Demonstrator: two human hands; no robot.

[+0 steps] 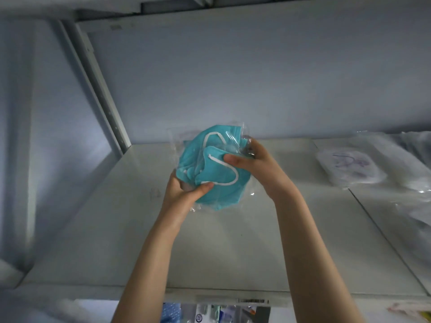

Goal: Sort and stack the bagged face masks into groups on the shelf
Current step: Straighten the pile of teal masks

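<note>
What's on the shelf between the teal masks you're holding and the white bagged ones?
Beyond the right hand on the teal masks, only bare shelf, in the head view.

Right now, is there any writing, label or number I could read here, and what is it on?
Nothing is legible.
Label on the shelf edge: barcode-like, too blurred.
Purple lines in the white bagged masks: not readable as writing.
Packages under the shelf: print too small.
On the teal bagged masks: no print.
</note>
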